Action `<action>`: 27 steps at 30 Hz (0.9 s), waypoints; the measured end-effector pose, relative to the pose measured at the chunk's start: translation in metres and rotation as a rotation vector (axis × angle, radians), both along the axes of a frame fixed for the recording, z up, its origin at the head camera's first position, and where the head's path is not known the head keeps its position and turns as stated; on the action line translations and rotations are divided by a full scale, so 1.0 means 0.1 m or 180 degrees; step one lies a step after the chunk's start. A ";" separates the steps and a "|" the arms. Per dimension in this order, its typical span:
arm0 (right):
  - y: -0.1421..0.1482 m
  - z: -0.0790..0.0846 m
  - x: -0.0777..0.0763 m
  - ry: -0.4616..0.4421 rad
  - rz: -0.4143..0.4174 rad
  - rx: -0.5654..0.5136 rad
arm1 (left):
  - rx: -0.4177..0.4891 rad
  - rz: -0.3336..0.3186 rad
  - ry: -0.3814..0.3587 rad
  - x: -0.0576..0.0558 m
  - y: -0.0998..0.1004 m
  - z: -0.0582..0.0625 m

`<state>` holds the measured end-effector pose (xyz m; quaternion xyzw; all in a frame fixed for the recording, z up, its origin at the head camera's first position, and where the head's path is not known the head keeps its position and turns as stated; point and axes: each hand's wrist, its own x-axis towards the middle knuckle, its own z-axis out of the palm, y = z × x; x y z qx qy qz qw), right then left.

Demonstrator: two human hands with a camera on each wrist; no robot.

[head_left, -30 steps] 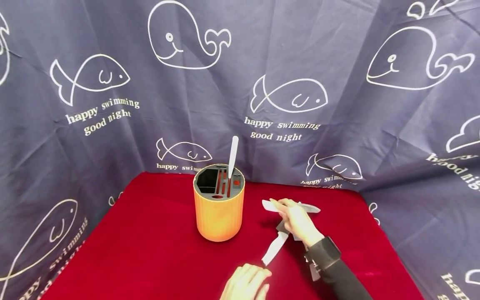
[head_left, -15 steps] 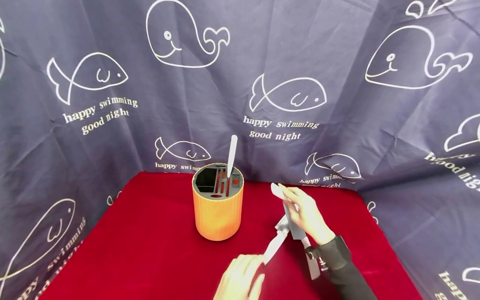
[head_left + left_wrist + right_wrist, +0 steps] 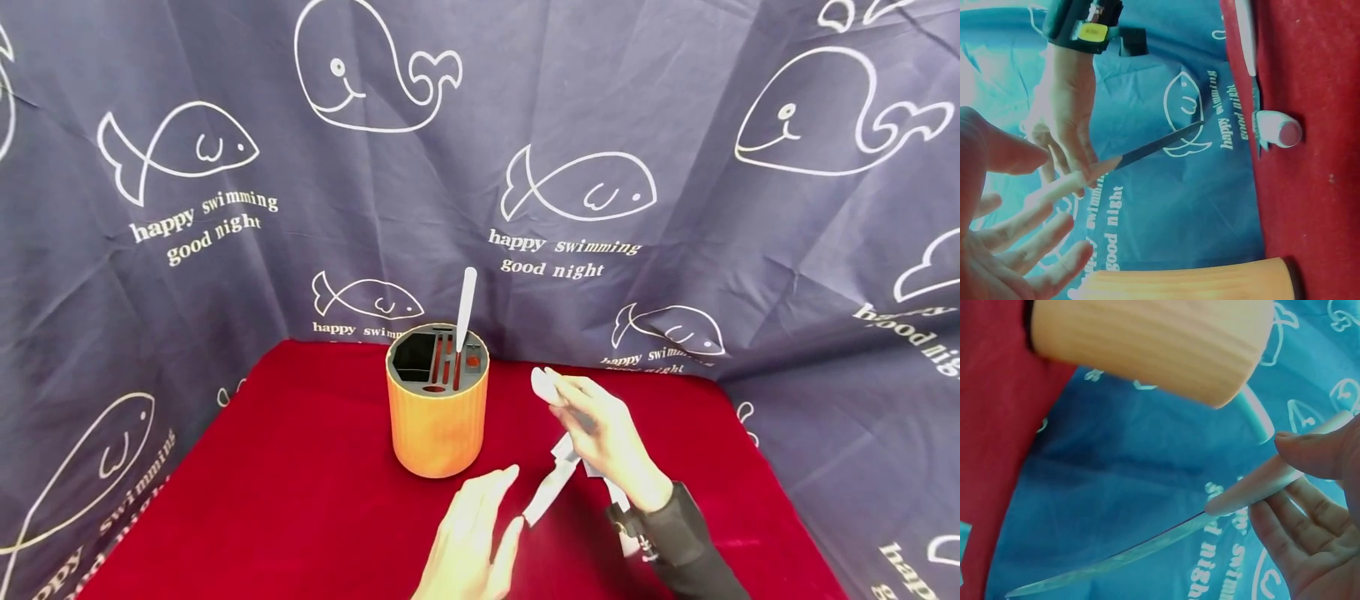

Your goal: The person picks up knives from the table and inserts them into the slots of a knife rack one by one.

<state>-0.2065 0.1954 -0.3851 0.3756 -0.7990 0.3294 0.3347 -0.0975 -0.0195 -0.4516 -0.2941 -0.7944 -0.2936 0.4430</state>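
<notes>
My right hand (image 3: 607, 429) pinches a knife by its white handle (image 3: 545, 387) between thumb and fingers. The knife is in the air; in the right wrist view its long blade (image 3: 1116, 557) slants down and left. My left hand (image 3: 467, 533) has its fingers extended and holds nothing, just left of a white-handled knife (image 3: 551, 493) lying on the red cloth. Another light-coloured handle (image 3: 619, 497) lies partly hidden under my right wrist. Left of the hands stands an orange knife block (image 3: 437, 433), with one white-handled knife (image 3: 466, 307) upright in a slot.
The block's dark top (image 3: 472, 385) has several slots and a larger opening at its left. Red cloth (image 3: 300, 500) covers the table. A blue-grey curtain (image 3: 465, 233) with white whales and fish hangs behind and at both sides.
My right hand has raised the knife from the cloth, and its blade no longer points right in the head view. My left hand has moved slightly forward and its fingers have spread.
</notes>
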 end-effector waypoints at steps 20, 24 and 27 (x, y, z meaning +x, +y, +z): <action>-0.42 0.21 0.45 0.0559 0.0749 -0.0262 | 0.0323 -0.0060 0.0474 -0.09 -0.01 0.33; -0.48 0.24 0.52 0.0648 0.0879 -0.0275 | 0.0333 -0.0067 0.0523 -0.08 -0.02 0.38; -0.52 0.26 0.58 0.0725 0.0934 -0.0284 | 0.0348 -0.0082 0.0563 -0.08 -0.01 0.42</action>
